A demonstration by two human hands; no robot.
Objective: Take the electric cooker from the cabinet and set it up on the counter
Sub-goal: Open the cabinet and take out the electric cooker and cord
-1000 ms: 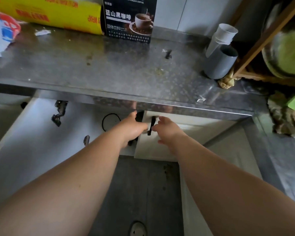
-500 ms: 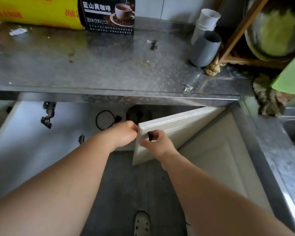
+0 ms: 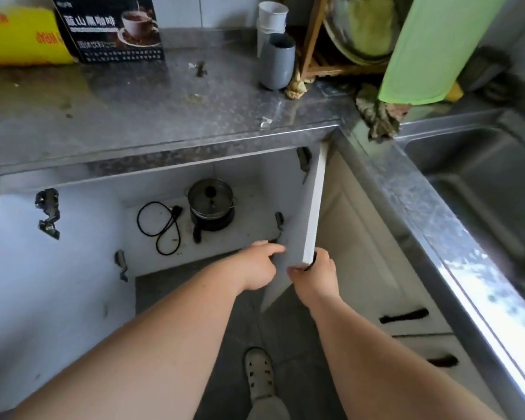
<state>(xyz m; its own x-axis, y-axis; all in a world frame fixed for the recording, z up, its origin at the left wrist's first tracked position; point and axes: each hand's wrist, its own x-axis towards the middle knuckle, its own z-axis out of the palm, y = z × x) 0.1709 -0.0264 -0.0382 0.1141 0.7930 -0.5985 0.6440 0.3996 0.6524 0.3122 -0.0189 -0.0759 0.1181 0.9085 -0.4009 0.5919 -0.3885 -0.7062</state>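
Head view, cabinet: both doors stand open under the counter (image 3: 152, 116); the left door (image 3: 52, 268) is swung wide with its inner face and hinges showing, and the right door (image 3: 311, 213) stands out edge-on.
Head view, cooker: the electric cooker (image 3: 211, 204) sits upright on the cabinet floor toward the back, a small dark pot on a black base with a glass lid and knob on top.
Head view, cord: a black power cord (image 3: 159, 225) lies in loose loops on the cabinet floor just left of the cooker, its plug end near the cooker's base; whether it is attached I cannot tell.
Head view, left hand: the left hand (image 3: 255, 268) is at the inner face of the right door near its lower edge, fingers loosely curled with the forefinger stretched toward the door, holding nothing.
Head view, right hand: the right hand (image 3: 314, 274) is closed around the dark handle (image 3: 311, 263) on the outer side of the right door, at its bottom corner.
Head view, counter: a dark coffee box (image 3: 112, 28) and a yellow package (image 3: 15, 37) stand at the back left; a grey cup (image 3: 278, 62) stands in front of stacked white cups (image 3: 270, 19) at the back right, beside a wooden rack (image 3: 312, 37).
Head view, right side: a steel sink (image 3: 479, 177) adjoins the counter, and a green board (image 3: 437, 47) leans above it.
Head view, floor: one pale shoe (image 3: 259, 374) shows on the grey floor between the forearms.
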